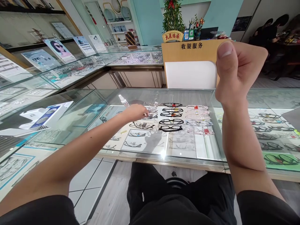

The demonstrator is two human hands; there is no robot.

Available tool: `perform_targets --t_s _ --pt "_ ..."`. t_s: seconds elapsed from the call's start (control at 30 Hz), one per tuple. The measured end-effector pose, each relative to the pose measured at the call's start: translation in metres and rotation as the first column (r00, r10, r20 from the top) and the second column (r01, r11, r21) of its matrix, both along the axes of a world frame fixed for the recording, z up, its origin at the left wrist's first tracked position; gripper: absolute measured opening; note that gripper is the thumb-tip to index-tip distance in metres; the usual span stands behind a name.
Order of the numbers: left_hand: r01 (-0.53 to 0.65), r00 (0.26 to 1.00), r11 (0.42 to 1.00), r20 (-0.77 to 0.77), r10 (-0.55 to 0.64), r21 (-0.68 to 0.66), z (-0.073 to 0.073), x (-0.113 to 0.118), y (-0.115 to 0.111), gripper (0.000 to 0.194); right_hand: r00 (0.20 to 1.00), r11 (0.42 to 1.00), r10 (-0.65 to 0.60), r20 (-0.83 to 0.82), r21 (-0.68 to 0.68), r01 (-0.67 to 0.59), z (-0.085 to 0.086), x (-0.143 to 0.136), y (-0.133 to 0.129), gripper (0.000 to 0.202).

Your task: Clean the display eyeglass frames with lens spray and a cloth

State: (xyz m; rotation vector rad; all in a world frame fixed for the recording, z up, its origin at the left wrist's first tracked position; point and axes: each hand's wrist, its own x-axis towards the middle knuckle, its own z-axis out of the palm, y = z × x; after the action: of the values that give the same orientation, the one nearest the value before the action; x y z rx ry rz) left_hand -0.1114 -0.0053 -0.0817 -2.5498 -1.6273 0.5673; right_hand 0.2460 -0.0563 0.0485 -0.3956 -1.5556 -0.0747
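Note:
My left hand (137,112) reaches over the glass counter with its fingers closed; their tips are at the left column of eyeglasses (142,125), and what they grip, if anything, is too small to tell. Just behind it a white spray bottle (123,101) leans to the left. My right hand (237,70) is raised above the counter on the right, curled into a fist with the thumb toward me and nothing seen in it. Black-framed glasses (170,128) lie in a column at the centre, with clear-framed glasses (199,123) in another column to their right.
An opened white box (48,116) lies on the glass at the left. More display cases (140,58) run along the left and back. Beyond the counter are a white chair back (191,75) and a wooden cashier desk (187,53). People in dark clothes (272,31) are at the far right.

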Motion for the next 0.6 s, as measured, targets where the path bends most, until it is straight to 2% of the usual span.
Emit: perform_targets --t_s 0.13,0.23,0.33,0.4,0.47,0.5,0.6 --pt "0.020 1.000 1.000 -0.009 -0.020 -0.024 0.008 0.001 -0.007 0.035 0.999 0.998 0.043 0.013 -0.044 -0.043 0.000 -0.001 -0.003 0.080" --pt "0.024 1.000 0.999 0.010 -0.024 -0.025 0.017 -0.001 -0.012 0.033 1.000 0.996 0.019 -0.008 -0.085 -0.020 -0.003 0.000 -0.001 0.078" --pt "0.022 0.993 1.000 0.118 -0.020 -0.015 0.039 -0.001 -0.016 0.030 0.999 0.990 -0.009 -0.052 -0.139 0.002 -0.006 0.002 0.008 0.071" --pt "0.015 0.962 0.999 0.273 -0.004 -0.037 0.061 0.005 -0.019 0.032 0.997 0.990 -0.003 -0.079 -0.143 -0.008 -0.007 0.004 0.017 0.065" --pt "0.013 0.872 0.999 0.490 0.012 -0.048 0.085 0.016 -0.024 0.038 0.996 0.987 0.037 -0.077 -0.156 -0.049 -0.008 0.007 0.025 0.057" --pt "0.009 0.796 1.000 0.606 0.007 -0.023 0.096 0.025 -0.026 0.039 0.995 0.979 0.072 -0.064 -0.186 -0.083 -0.008 0.008 0.028 0.053" --pt "-0.077 0.479 0.989 0.875 -0.073 0.125 0.119 0.061 -0.030 0.035 0.977 0.914 0.205 -0.052 -0.347 -0.210 -0.008 0.009 0.028 0.045"
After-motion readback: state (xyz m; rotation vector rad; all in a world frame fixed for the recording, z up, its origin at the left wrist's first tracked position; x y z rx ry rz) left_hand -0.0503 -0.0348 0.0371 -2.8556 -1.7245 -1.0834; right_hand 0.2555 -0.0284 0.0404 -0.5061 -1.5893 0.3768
